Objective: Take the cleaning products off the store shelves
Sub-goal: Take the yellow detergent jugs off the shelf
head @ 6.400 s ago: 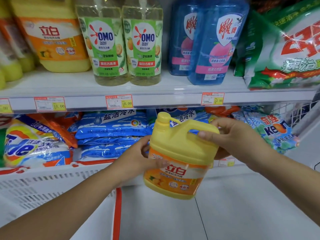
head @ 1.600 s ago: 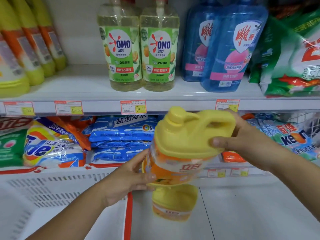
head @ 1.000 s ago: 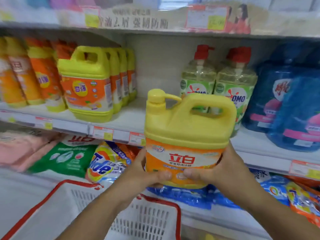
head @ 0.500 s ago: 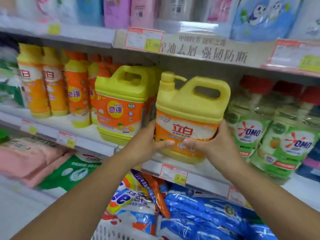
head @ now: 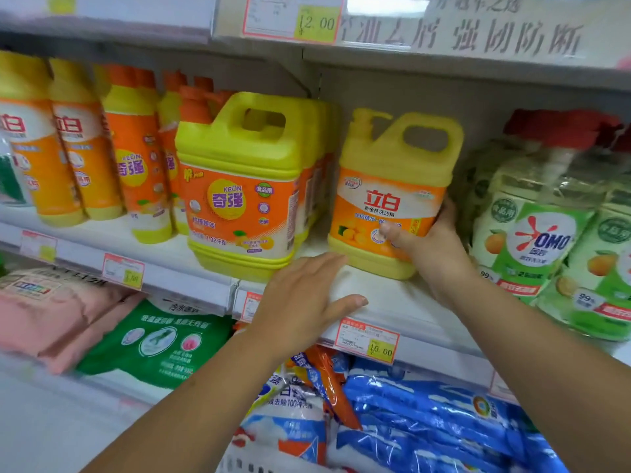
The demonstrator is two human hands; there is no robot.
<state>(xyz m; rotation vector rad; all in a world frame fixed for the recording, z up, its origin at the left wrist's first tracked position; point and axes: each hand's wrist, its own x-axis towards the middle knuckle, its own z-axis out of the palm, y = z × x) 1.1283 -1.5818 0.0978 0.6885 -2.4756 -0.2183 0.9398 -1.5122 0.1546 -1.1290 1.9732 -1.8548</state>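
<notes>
A yellow detergent jug [head: 392,186] with an orange label stands upright on the white middle shelf [head: 382,295]. My right hand [head: 430,237] grips its lower right side, thumb across the label front and fingers behind the jug. My left hand [head: 307,298] lies flat on the shelf just in front of and left of the jug, fingers straight, holding nothing. A bigger yellow jug [head: 242,189] with a yellow-and-orange label stands close to the left of the first one.
Orange-and-yellow bottles [head: 82,145] line the shelf's left part. Clear bottles with green labels and red pumps [head: 546,227] stand at the right. Below lie blue bags [head: 437,421], a green bag [head: 160,339] and pink packs [head: 44,312]. An upper shelf edge with price tags [head: 307,22] hangs overhead.
Both hands held the jug above the shelf edge half a second ago. It now stands on the shelf further back, and my left hand has let go and lies flat in front.
</notes>
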